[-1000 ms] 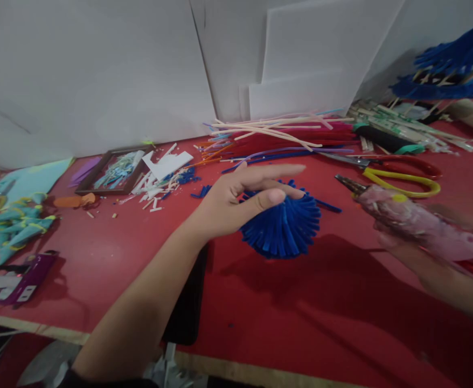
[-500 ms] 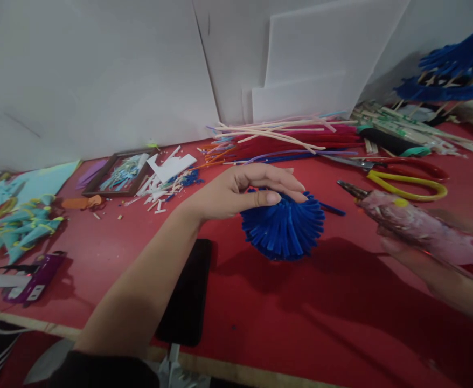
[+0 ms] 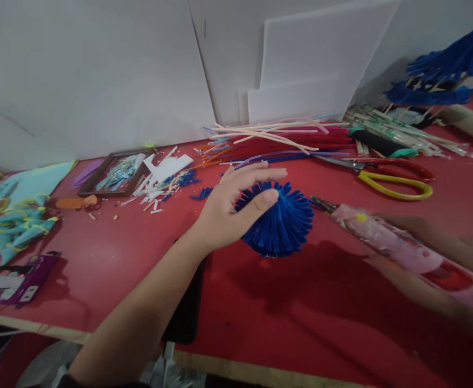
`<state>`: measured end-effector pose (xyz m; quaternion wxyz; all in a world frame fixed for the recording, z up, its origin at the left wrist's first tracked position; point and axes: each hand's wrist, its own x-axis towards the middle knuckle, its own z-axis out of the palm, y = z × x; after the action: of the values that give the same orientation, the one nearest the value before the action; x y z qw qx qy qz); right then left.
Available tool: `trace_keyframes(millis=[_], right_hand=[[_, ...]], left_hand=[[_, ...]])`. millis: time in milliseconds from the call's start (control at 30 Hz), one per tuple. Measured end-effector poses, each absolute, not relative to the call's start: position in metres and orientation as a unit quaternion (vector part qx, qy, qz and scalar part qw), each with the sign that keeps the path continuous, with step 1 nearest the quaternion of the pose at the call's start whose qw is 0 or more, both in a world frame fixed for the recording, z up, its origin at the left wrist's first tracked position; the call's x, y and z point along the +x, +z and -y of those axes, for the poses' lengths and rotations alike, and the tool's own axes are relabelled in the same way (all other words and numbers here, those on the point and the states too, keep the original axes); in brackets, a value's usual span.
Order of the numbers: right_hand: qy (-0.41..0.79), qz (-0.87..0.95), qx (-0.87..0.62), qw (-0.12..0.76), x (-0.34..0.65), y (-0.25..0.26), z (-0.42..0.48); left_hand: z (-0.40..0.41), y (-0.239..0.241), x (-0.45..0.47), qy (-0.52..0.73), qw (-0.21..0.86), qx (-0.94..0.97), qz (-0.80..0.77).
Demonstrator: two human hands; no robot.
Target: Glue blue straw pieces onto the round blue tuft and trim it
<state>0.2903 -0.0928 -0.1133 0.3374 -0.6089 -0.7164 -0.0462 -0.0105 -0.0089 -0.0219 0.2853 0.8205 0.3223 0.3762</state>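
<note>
Covering the upper left of a fuzzy blue dome (image 3: 283, 231), the left hand (image 3: 234, 207) is spread, thumb apart from the fingers; whether the fingertips touch the dome cannot be told. Dome sits on the red tabletop (image 3: 261, 323), directly under and to the right of this hand. Right hand (image 3: 402, 277), blurred, is wrapped around a pink glue gun (image 3: 390, 245); its dark metal nozzle is just beside the dome's right edge.

Materials: dome made of plush strips, radiating from the crown, ends blunt. Gun body patchy, surface uneven, one yellow dot. Behind: a loose bundle of long, thin fuzzy stems (image 3: 293, 140), cream, red and purple; scissors (image 3: 366, 178) with yellow and red looped handles. Far left: pale teal cones (image 3: 22, 229), yellow-trimmed.
</note>
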Motion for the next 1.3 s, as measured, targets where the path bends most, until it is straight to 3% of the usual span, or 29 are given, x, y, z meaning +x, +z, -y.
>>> trace_keyframes(millis=[133, 467, 1300], right_hand=[[-0.087, 0.784, -0.481, 0.382, 0.284, -0.098, 0.090], [-0.076, 0.800, -0.441, 0.401, 0.263, -0.084, 0.085], [-0.024, 0.812, -0.471, 0.344, 0.284, -0.077, 0.104]], left_hand=[[0.015, -0.026, -0.010, 0.380, 0.284, 0.817, -0.327], [0.010, -0.033, -0.011, 0.384, 0.260, 0.823, -0.329], [0.008, -0.036, -0.010, 0.416, 0.293, 0.804, -0.307]])
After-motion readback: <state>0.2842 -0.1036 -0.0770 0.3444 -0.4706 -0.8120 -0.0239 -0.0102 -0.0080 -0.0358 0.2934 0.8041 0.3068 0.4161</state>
